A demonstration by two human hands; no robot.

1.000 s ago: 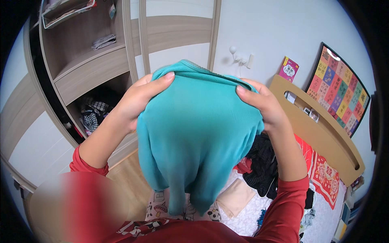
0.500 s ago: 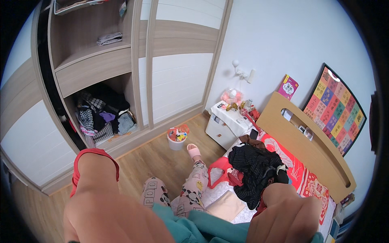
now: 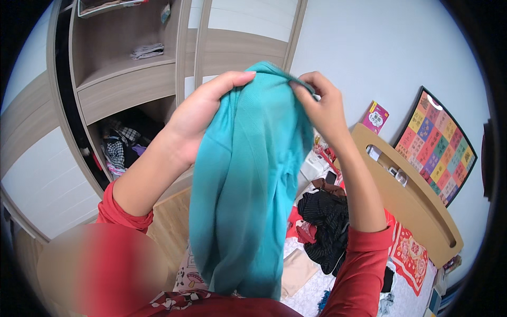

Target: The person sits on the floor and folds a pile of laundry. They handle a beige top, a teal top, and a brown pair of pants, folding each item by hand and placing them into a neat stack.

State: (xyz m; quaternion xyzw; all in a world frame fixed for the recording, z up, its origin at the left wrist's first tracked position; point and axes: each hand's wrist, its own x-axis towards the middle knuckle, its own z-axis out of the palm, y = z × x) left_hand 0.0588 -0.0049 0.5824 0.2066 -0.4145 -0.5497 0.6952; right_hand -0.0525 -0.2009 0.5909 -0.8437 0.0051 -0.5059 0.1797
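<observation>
A teal knit garment [image 3: 248,174] hangs in front of me, held up by its top edge, its lower part reaching toward my lap. My left hand [image 3: 203,113] grips its upper left side, thumb lying over the front and the fingers hidden behind the cloth. With thumb and fingers pinched, my right hand [image 3: 319,100] holds the top right edge. Both forearms come up from red sleeves. What kind of garment it is, I cannot tell from its folds.
On the bed at right lie a heap of dark striped clothes [image 3: 322,222], a folded beige cloth [image 3: 298,269] and a red patterned pillow [image 3: 409,259]. A wooden headboard [image 3: 412,190] stands behind. At left, the wardrobe's lower compartment holds piled clothes [image 3: 119,150]; a folded grey item [image 3: 147,51] sits on its shelf.
Both hands have risen from low near my lap to chest height or above, lifting the teal garment so it hangs open to view. It now hides the bucket, my slipper and most of the nightstand.
</observation>
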